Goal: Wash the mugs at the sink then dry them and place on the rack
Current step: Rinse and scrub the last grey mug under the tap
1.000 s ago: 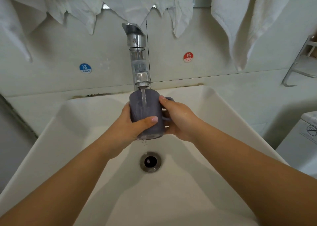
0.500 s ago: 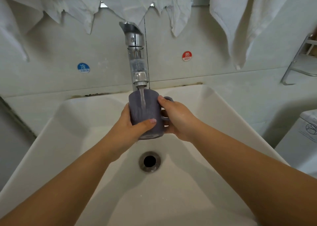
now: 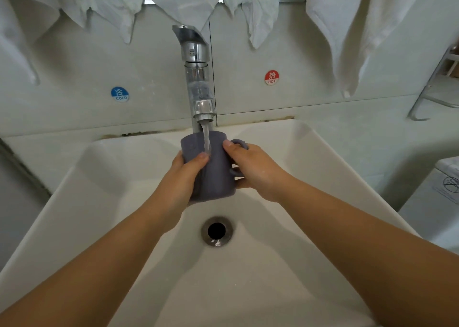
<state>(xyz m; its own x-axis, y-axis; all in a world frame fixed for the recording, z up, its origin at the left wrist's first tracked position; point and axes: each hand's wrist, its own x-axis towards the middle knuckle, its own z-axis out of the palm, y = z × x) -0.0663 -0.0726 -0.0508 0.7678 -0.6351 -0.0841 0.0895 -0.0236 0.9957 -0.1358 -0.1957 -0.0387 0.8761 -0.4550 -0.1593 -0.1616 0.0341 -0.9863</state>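
Note:
A grey-purple mug [image 3: 218, 177] is held upright over the white sink [image 3: 310, 158], right under the chrome tap [image 3: 198, 83]. Water runs from the spout down the mug's near side. My left hand [image 3: 183, 175] wraps the mug's left side, its thumb lying across the front near the rim, in the stream. My right hand [image 3: 253, 168] grips the handle on the right, thumb pressed near the rim. The mug's inside is hidden from this angle.
The drain [image 3: 216, 231] lies below the mug. White towels [image 3: 352, 28] and cloths hang on the wall above. A metal rack [image 3: 437, 88] juts from the wall at right. A white appliance [image 3: 437, 202] stands at the lower right.
My left thumb has slid up the mug's front, from near the base towards the rim and into the water stream. The mug and my right hand have stayed in place.

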